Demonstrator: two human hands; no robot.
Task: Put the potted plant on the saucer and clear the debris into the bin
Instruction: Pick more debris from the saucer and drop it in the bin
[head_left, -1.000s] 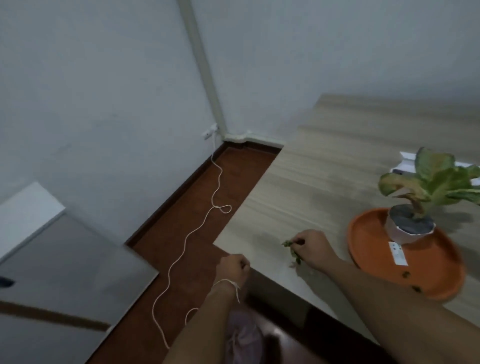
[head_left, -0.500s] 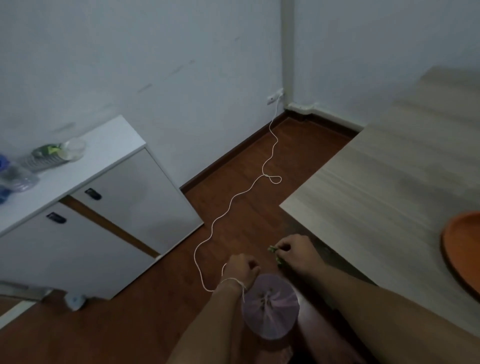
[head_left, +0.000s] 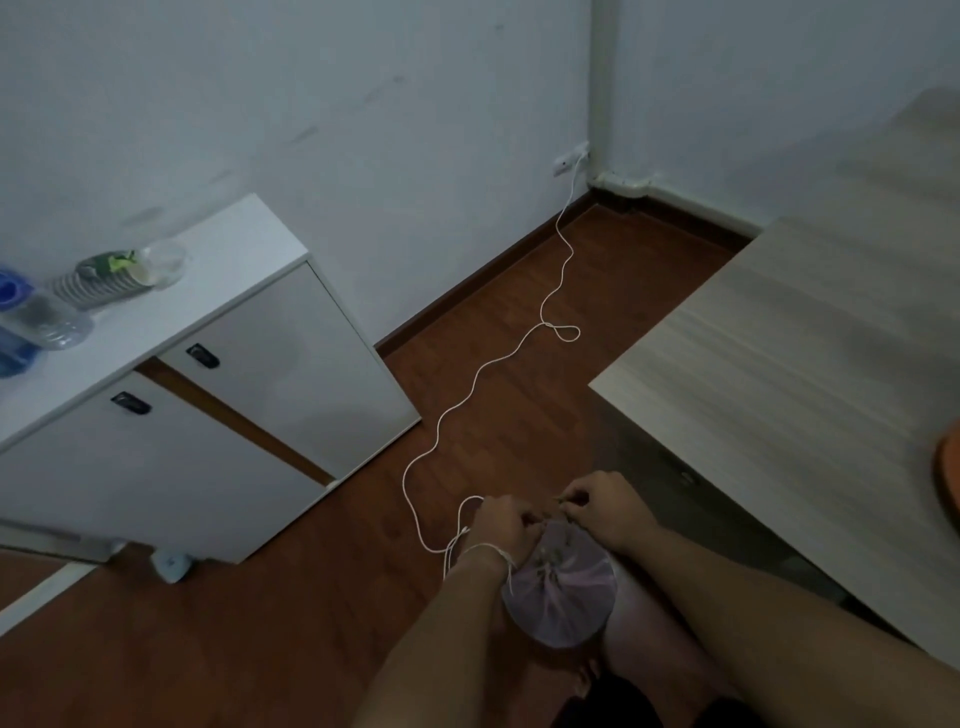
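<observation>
A small bin lined with a pale pink bag stands on the floor below me, with bits of debris inside. My left hand hovers over its left rim with the fingers curled shut. My right hand is over the far rim, fingertips pinched on a small piece of leaf debris that is barely visible. Only a sliver of the orange saucer shows, at the right edge on the wooden table. The potted plant is out of view.
A white cable runs across the brown floor from a wall socket to my left wrist. A white cabinet with plastic bottles on top stands at the left. The table corner juts in from the right.
My view has swung left and down, away from the table. Both hands moved off the table edge and now sit together over the bin. The plant has left the view.
</observation>
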